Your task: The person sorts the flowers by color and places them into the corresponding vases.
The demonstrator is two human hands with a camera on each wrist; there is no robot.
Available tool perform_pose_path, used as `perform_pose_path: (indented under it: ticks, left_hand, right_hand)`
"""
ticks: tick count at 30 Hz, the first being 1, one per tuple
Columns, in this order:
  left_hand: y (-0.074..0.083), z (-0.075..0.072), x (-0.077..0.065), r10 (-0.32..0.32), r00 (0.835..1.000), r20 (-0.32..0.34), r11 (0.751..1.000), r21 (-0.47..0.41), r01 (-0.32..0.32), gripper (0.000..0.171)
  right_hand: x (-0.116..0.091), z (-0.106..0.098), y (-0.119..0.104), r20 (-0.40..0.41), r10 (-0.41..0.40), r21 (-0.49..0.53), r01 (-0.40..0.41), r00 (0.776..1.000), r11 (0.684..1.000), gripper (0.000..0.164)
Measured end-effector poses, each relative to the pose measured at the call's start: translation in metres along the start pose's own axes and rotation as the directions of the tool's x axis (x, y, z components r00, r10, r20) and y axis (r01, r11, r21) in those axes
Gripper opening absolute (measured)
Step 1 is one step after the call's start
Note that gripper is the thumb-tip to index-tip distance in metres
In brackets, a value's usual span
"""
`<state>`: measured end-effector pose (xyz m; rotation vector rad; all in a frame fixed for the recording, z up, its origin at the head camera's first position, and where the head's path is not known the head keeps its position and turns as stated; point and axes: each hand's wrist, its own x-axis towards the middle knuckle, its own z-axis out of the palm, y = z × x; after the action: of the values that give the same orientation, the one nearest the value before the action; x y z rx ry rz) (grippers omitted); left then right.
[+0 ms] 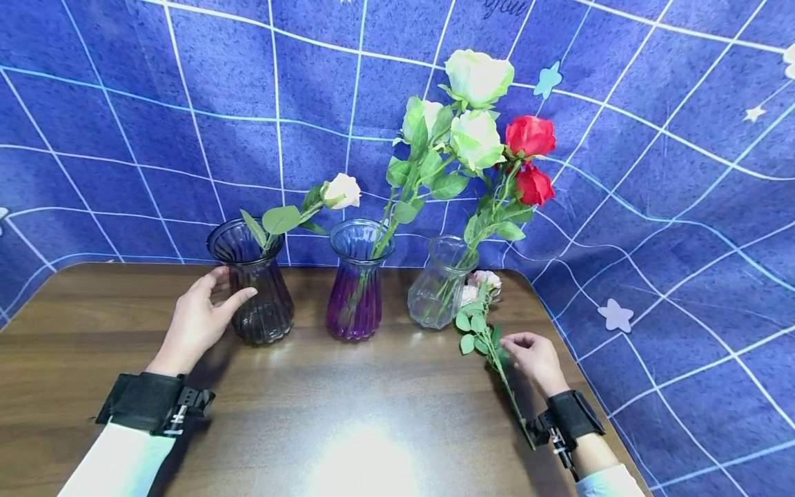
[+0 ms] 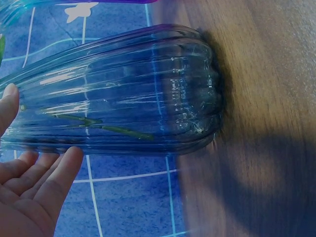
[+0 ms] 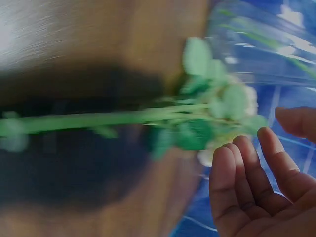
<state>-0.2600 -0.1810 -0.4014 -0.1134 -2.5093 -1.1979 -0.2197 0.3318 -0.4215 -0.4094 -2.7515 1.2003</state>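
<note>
My left hand is at the side of a dark ribbed glass vase, its thumb in front and its fairly straight fingers along the side. Inside that vase leans a white rose, its short stem visible through the glass. On the right, my right hand hovers beside a pale pink rose spray lying on the table. The right fingers are loosely bent, with a gap between thumb and index finger in the right wrist view. Nothing shows between them there.
A purple-blue vase holds several pale green-white roses. Next to it, a clear vase holds red roses; the spray's blooms lie close to this vase. A blue patterned cloth hangs behind the wooden table.
</note>
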Motion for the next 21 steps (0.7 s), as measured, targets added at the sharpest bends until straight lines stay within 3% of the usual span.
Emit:
perform_pose_path:
  ticks: [7, 21]
  left_hand:
    - [0.000, 0.000, 0.000, 0.000, 1.000, 0.007, 1.000, 0.001, 0.000, 0.063]
    - [0.001, 0.000, 0.000, 0.000, 1.000, 0.006, 1.000, 0.010, 0.000, 0.064]
  right_hand:
    - [0.001, 0.017, 0.021, 0.014, 0.034, -0.088, -0.033, 0.999, 0.996, 0.023]
    - [0.003, 0.025, 0.022, 0.010, 0.011, -0.197, -0.009, 1.000, 0.980, 0.024]
